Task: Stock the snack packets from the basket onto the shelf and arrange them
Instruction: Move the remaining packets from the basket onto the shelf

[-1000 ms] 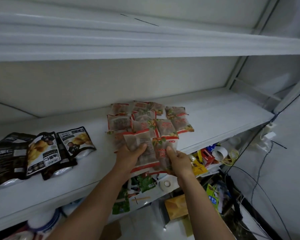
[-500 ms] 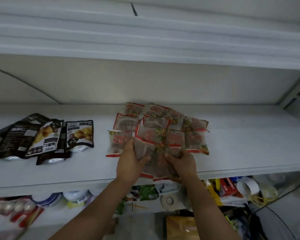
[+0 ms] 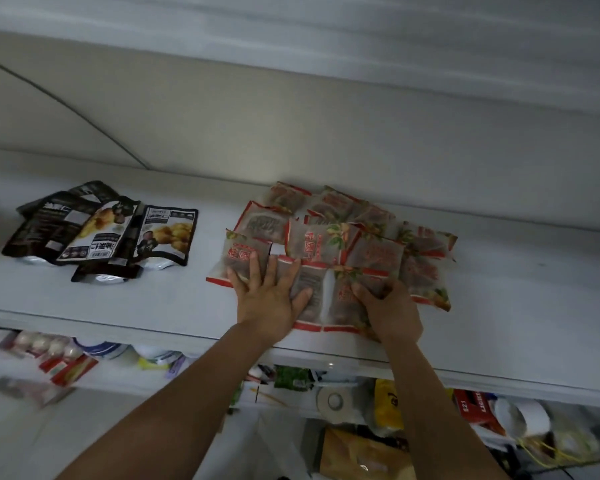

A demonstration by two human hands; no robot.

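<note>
Low down, a white tape roll [image 3: 334, 400] lies right of a green packet [image 3: 293, 377]; further right sit a yellow bag [image 3: 388, 405] and a red box [image 3: 473, 405]

Front red packets [image 3: 321, 299] now lie flat on shelf [image 3: 153, 306], not over edge. Left hand [image 3: 269, 299] opens, presses down. Right hand [image 3: 392, 313] grips farther in.
</note>
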